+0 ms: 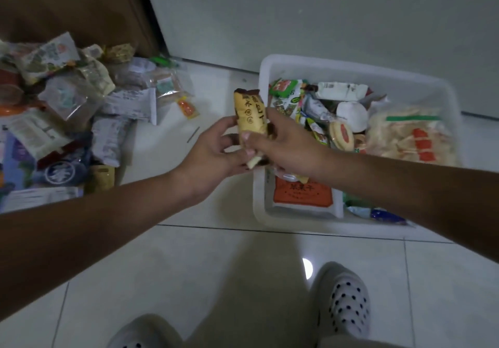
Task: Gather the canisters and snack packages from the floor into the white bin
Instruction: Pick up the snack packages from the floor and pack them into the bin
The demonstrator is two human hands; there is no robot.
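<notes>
One yellow snack packet (249, 115) upright between two hands, over floor just left of white bin (270, 77). Left hand (213, 150) curls round lower end; right hand (286, 142) pinches middle from right. Bin beyond right hand, partly filled (packages too jumbled to count): one orange-labelled pouch (302, 194) under right wrist, one clear bag of pale crackers (405, 137) farther right. One heap of packages (67, 104) left of left hand; one small orange sachet (186, 107) between heap and hands.
</notes>
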